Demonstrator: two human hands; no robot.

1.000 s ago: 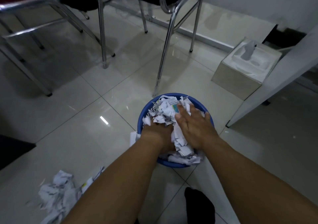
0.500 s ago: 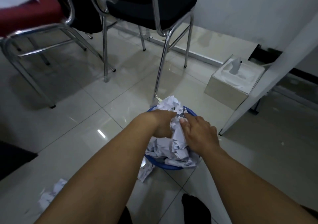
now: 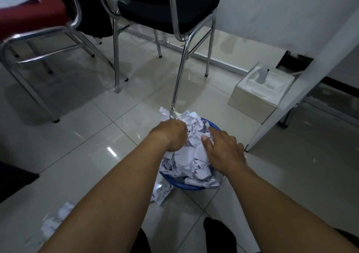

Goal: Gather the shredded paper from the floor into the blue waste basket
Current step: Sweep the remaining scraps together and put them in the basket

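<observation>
Blue waste basket [image 3: 191, 186]; white shredded paper [image 3: 191, 151] with dark print; black chair seat [image 3: 167, 4]; red seat [image 3: 29, 15]; pale glossy tiles [image 3: 77, 128].

Glossy tiled floor [image 3: 81, 128], chrome chairs [image 3: 174, 19], white wall [image 3: 281, 9]

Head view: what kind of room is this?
Probably an office or waiting room: chrome-framed padded chairs on a glossy tiled floor, a tissue box by the wall, and a blue waste basket heaped with shredded paper.
</observation>
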